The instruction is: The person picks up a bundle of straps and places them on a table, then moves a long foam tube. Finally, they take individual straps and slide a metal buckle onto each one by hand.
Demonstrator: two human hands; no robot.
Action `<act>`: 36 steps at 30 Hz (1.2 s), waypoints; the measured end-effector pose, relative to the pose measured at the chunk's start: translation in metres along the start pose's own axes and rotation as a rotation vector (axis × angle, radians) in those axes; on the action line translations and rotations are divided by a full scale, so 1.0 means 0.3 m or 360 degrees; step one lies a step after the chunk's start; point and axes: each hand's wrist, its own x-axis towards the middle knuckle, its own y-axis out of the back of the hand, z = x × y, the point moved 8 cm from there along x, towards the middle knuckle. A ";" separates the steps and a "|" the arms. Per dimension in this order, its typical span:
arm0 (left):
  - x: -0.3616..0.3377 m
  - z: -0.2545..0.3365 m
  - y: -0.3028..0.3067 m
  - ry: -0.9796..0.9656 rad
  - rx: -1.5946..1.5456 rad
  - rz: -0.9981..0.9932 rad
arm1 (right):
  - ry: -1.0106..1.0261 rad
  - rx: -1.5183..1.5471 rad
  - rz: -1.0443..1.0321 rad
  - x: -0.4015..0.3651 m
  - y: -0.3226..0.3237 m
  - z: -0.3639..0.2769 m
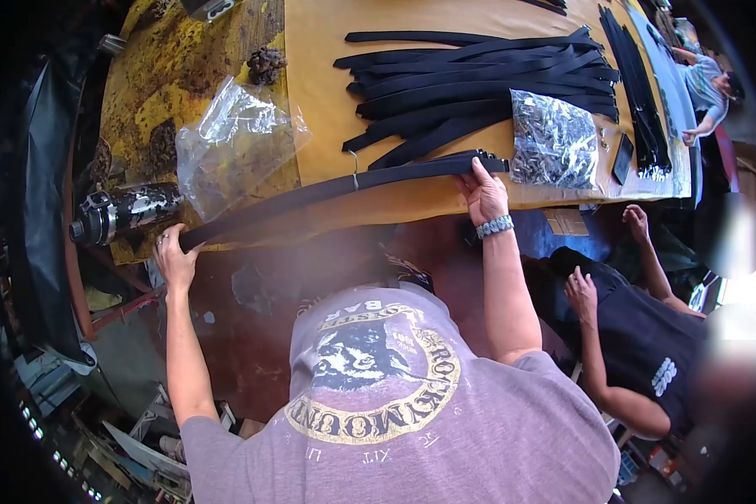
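While held, strap (328,190) between fingers (171,242), seemingly taut

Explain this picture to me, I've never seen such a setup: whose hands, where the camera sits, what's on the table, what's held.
There is no machine here. A person works with bare hands, and the one picture comes from a camera worn on their head, looking forward and down. Their left hand and right hand each have a grip on one end of a long black strap, stretched along the near edge of the yellow table. On the table lie a pile of black straps, a bag of small metal parts and a clear plastic bag. A co-worker is at the right.
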 end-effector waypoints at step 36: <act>-0.262 -0.178 -0.315 0.1928 -0.2359 0.0760 | -0.0052 -0.1383 -0.0210 -0.207 -0.184 0.147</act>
